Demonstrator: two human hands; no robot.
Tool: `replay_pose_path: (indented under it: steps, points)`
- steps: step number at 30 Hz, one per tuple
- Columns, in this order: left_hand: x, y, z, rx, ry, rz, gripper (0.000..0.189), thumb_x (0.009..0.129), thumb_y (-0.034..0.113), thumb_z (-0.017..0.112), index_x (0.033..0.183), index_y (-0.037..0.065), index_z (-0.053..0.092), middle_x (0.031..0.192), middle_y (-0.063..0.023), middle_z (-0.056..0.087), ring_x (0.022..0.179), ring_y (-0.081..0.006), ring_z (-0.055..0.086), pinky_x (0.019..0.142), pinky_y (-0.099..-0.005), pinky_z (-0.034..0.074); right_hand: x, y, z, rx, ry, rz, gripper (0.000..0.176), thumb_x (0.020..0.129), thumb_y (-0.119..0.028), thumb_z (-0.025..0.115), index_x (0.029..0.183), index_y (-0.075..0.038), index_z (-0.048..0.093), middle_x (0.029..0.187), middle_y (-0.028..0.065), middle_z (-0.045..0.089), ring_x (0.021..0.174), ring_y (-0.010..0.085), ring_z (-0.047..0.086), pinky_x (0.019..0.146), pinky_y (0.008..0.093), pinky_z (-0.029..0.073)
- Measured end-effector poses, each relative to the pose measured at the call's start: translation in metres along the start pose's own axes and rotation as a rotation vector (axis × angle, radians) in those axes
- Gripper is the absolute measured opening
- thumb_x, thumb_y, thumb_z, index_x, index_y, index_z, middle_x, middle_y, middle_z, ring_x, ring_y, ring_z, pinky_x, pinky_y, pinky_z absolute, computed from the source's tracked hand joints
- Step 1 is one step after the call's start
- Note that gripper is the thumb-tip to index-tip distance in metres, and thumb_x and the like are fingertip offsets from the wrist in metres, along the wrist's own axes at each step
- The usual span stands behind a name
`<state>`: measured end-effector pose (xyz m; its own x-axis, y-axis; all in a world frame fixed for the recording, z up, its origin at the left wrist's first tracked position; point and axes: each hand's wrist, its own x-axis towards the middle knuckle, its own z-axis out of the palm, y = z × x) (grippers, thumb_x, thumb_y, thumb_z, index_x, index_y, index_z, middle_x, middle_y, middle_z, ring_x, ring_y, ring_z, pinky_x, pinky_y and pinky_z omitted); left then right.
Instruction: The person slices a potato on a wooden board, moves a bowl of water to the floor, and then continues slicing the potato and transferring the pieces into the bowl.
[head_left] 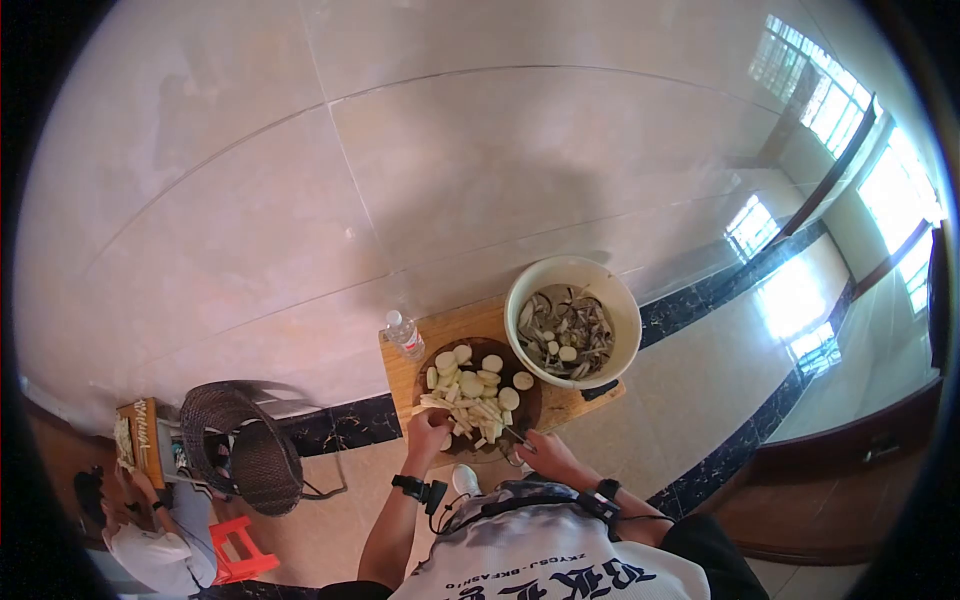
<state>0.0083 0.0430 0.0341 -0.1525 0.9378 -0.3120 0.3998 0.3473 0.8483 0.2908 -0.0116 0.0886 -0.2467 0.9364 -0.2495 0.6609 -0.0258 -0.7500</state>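
A round dark cutting board (530, 410) lies on a wooden table (402, 378), covered with pale round slices and cut strips (470, 390). My left hand (430, 428) is at the board's lower left edge, beside the strips; its fingers are too small to make out. At the board's lower right is my right hand (546, 452), closed around the handle end of a knife (517, 435), whose thin blade points up and left toward the strips. A white bucket (628, 345) holding grey-brown pieces and a few pale slices stands at the board's upper right.
A clear plastic bottle (404, 335) stands at the table's upper left. A tiled wall rises behind. To the left are a woven chair (265, 465), a red stool (240, 550) and another person (150, 550) at a small table with pale strips (147, 440).
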Motion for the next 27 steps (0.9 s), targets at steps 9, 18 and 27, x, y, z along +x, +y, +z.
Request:
replay_pose_path:
  steps: [9,18,27]
  points:
    - [-0.003,-0.005,-0.004,-0.076,-0.062,-0.002,0.028,0.079,0.01,0.074,0.105,0.0,0.076,0.085,-0.0107,0.076,0.075,-0.0161,0.072,0.071,-0.029,0.057,0.02,-0.002,-0.005,-0.04,-0.008,-0.049,0.038,0.096,-0.036,0.063,0.09,0.001,0.056,0.076,0.0306,0.065,0.076,0.0535,0.063,0.066,0.0592,0.049]
    - [0.0,-0.013,-0.01,-0.277,-0.092,0.046,0.026,0.08,0.008,0.073,0.104,-0.001,0.076,0.086,-0.009,0.077,0.077,-0.0138,0.072,0.072,-0.028,0.057,0.03,0.003,-0.011,-0.032,0.041,-0.071,0.039,0.094,-0.036,0.066,0.093,0.001,0.057,0.075,0.03,0.064,0.077,0.0532,0.063,0.066,0.0592,0.048]
    - [-0.009,-0.043,-0.017,0.081,0.1,-0.069,0.029,0.073,0.012,0.074,0.1,0.001,0.076,0.086,-0.0167,0.074,0.08,-0.024,0.072,0.073,-0.0352,0.056,0.031,0.005,-0.017,-0.01,0.013,0.008,0.039,0.093,-0.037,0.068,0.091,0.0,0.058,0.075,0.0264,0.064,0.078,0.0499,0.063,0.064,0.0548,0.048]
